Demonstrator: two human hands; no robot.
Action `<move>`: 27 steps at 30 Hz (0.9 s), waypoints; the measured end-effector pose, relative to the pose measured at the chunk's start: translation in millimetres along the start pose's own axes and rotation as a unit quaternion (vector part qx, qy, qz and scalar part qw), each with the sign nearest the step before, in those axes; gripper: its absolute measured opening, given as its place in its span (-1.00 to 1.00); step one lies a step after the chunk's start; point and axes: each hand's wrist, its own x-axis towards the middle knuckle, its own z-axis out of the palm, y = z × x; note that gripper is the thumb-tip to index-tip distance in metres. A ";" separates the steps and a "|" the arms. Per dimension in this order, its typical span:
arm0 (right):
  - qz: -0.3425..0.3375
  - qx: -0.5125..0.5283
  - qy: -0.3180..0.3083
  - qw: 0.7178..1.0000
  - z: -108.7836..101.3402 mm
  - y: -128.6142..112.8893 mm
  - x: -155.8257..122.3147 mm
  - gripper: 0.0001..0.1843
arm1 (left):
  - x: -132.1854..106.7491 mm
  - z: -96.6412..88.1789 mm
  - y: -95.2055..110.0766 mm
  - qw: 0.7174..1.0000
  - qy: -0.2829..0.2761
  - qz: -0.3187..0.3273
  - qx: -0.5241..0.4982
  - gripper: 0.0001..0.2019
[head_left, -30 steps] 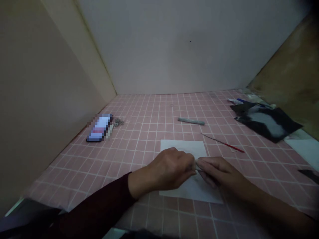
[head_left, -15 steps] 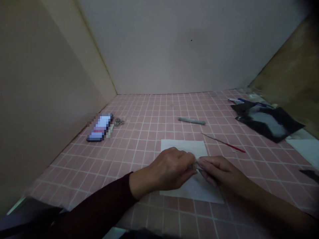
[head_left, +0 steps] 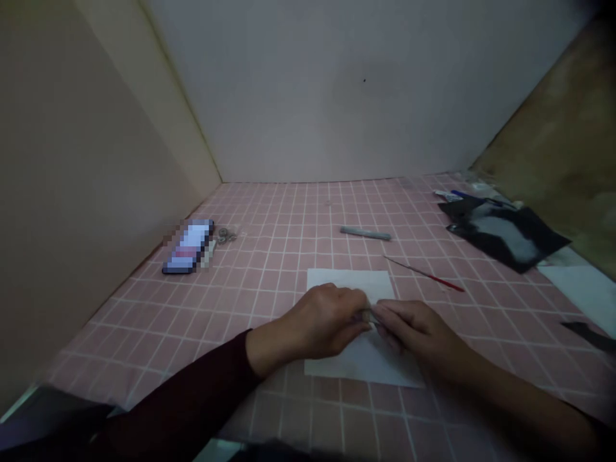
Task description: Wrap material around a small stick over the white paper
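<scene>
My left hand (head_left: 322, 324) and my right hand (head_left: 416, 327) meet above a white paper sheet (head_left: 353, 285). Their fingertips pinch a small pale item (head_left: 369, 316), mostly hidden by my fingers, so I cannot tell what it is. Beyond the sheet's right corner lies a thin rod with a red end (head_left: 426, 276), apart from both hands. Farther back lies a grey stick (head_left: 366, 233).
A pink grid-patterned mat (head_left: 269, 269) covers the surface, bounded by walls at the back and left. A blurred smartphone (head_left: 187, 247) and small metal pieces (head_left: 225, 235) lie at the left; a black plastic sheet (head_left: 505, 234) lies back right.
My hands, still pinching the small item, have shifted slightly left over the paper. The whole view has also shifted slightly.
</scene>
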 end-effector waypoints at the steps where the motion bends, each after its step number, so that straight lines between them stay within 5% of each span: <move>1: -0.033 -0.032 0.011 0.999 0.8 0.6 -0.9 -0.54 | 0.2 -2.1 -0.9 0.999 -0.013 -0.016 -0.046 -0.84; 6: -0.271 -0.202 0.051 0.940 6.3 2.9 -7.3 -0.71 | 1.4 -17.0 -5.9 0.921 -0.166 -0.088 -0.342 -0.82; 8: -0.216 -0.161 0.053 0.962 5.4 1.8 -6.3 -0.68 | 1.2 -15.6 -4.1 0.939 -0.137 -0.083 -0.305 -0.82; 10: -0.084 -0.045 0.023 0.995 2.7 0.6 -2.7 -0.60 | 0.2 -9.1 -0.8 0.984 -0.056 -0.046 -0.163 -0.83; 13: 0.045 0.120 -0.040 0.991 -2.2 0.2 2.6 -0.52 | -1.4 1.6 2.4 0.999 0.038 0.015 0.016 -0.87; 15: 0.028 0.106 -0.020 0.994 -3.8 0.3 2.7 -0.54 | -1.2 3.3 1.5 0.999 0.048 -0.001 -0.011 -0.88; 18: -0.084 -0.028 0.035 0.995 -2.7 0.7 -1.8 -0.61 | 1.5 -2.6 -2.9 0.976 -0.021 -0.077 -0.204 -0.82; 22: -0.219 -0.181 0.084 0.955 0.9 2.6 -6.1 -0.69 | 3.5 -9.8 -5.5 0.925 -0.094 -0.111 -0.351 -0.80; 24: -0.182 -0.150 0.077 0.969 0.6 2.8 -4.9 -0.67 | 2.5 -9.0 -3.1 0.952 -0.075 -0.093 -0.282 -0.82; 27: -0.024 0.025 -0.025 0.999 -2.1 1.2 -1.0 -0.57 | 0.3 -5.2 1.1 0.994 -0.010 -0.039 -0.101 -0.87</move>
